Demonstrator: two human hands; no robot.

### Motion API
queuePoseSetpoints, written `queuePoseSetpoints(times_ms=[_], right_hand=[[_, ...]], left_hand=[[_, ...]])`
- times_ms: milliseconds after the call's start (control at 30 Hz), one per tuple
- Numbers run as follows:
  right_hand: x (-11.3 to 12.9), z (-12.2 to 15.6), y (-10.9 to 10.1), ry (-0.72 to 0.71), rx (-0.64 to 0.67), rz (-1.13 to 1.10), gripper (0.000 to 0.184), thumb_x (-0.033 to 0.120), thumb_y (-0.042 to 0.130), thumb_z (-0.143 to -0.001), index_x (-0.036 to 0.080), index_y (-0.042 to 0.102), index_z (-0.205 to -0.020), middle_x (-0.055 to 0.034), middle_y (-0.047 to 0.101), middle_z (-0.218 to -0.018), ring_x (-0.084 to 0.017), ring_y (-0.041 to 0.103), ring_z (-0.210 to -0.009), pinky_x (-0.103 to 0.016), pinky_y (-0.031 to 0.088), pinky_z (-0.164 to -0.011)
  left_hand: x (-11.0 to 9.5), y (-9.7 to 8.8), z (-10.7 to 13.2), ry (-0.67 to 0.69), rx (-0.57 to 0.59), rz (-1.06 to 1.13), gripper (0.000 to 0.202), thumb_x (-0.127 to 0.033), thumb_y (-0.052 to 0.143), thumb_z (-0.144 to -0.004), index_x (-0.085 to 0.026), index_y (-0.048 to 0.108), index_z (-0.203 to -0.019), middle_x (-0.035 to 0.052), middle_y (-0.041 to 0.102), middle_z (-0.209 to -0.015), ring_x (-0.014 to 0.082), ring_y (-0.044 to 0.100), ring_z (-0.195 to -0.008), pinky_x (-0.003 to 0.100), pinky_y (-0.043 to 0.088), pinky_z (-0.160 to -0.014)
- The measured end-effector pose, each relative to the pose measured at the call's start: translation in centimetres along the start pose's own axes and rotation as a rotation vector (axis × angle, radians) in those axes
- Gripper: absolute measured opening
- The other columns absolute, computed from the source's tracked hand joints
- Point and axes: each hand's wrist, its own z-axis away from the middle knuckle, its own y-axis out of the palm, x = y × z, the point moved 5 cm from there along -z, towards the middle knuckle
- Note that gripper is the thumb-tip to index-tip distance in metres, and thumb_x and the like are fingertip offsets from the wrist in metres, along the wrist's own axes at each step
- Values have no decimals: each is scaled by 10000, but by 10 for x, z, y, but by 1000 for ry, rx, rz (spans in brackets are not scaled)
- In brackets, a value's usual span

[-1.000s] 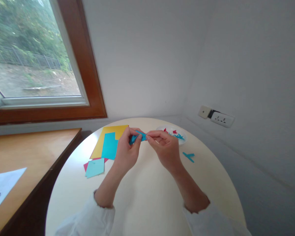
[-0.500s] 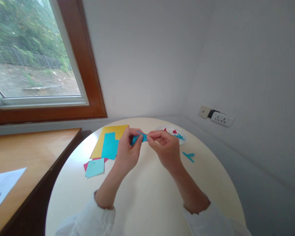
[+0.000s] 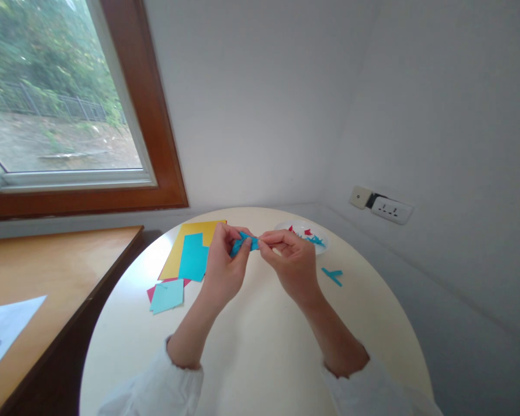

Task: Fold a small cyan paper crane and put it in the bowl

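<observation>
Paper (image 3: pixel 254 244), blue and seemingly folded, lies between your hands in the head view, over the far part of the round table (image 3: pixel 260 341). Your left hand (image 3: pixel 225 260) is nearer, clamped on most of it; your right hand (image 3: pixel 292 260) pinches its right end between thumb and forefinger. What shows runs sideways, roughly along the far edge (how much hides behind your left fingers, you cannot tell). At the far-left edge, a yellow sheet (image 3: pixel 172 257) carries a blue sheet (image 3: pixel 194 257), just beside your left hand. The plate (image 3: pixel 326 235) by the far-right edge and a Y-shaped piece (image 3: pixel 331 275) near the right edge limit that side; your widest room is nearward, between your forearms.
</observation>
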Motion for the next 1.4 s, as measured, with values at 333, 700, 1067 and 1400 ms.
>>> queuePoseSetpoints(times_ms=[333,700,1067,1400], right_hand=[[0,1,0,13,-5,24,12,170,637,-656,176,630,-664,-17,667,-701,-132,621,-675,-251,515,-631],[1,0,-1,15,-17,123,45,216,641,-664,176,632,-682,-22,661,-672,-131,586,-624,-265,490,-594],[-3,-1,-2,83,-6,22,157,256,682,-667,177,613,-784,-30,682,-759,-150,651,-720,-294,542,-704],[-3,-2,-1,65,56,-16,187,284,631,-734,173,610,-883,-64,697,-862,-175,671,-802,-328,544,-762]], left_hand=[[0,1,0,0,-7,23,228,-162,539,-768,-215,323,-718,4,561,-763,120,552,-736,264,432,-657],[0,1,0,-11,-11,45,247,-195,567,-761,-216,325,-718,2,566,-763,120,558,-736,260,442,-649],[2,0,-1,-3,-14,77,244,-180,563,-761,-215,325,-725,0,554,-764,111,557,-726,266,460,-670],[1,-4,-1,-4,-52,25,245,-178,564,-765,-215,326,-721,-6,554,-763,123,587,-754,265,459,-670]])
